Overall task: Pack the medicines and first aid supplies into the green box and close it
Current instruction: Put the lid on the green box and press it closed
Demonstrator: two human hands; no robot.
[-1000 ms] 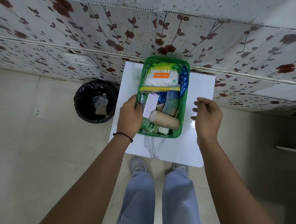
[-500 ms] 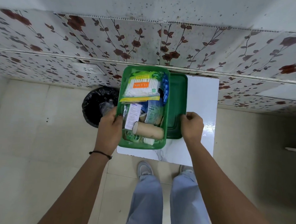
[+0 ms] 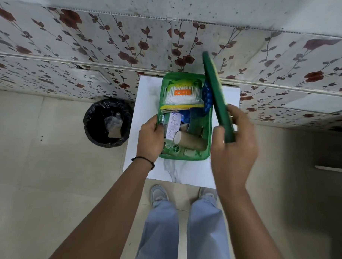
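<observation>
Green box (image 3: 184,156) sits mid-frame on the white desk (image 3: 184,172), packed full, swabs (image 3: 180,94) at the far end, a cardboard roll (image 3: 191,142) riding high near the front. Left hand (image 3: 151,137) clamps the box's left rim. Right hand (image 3: 233,145) grips the lid (image 3: 216,96), tilted on edge above the right side. Risk: that roll could stop the lid seating, or a hard press shoves the box off the desk.

A white table (image 3: 146,140) stands against a far wall (image 3: 111,40) of floral tiles; a black-lined bin (image 3: 108,123) sits on the floor just left of it, some scrap inside; pale floor tiles (image 3: 38,183) spread left and near; grey shoes (image 3: 159,194) and light blue trousers (image 3: 160,231) show near, below the table.
</observation>
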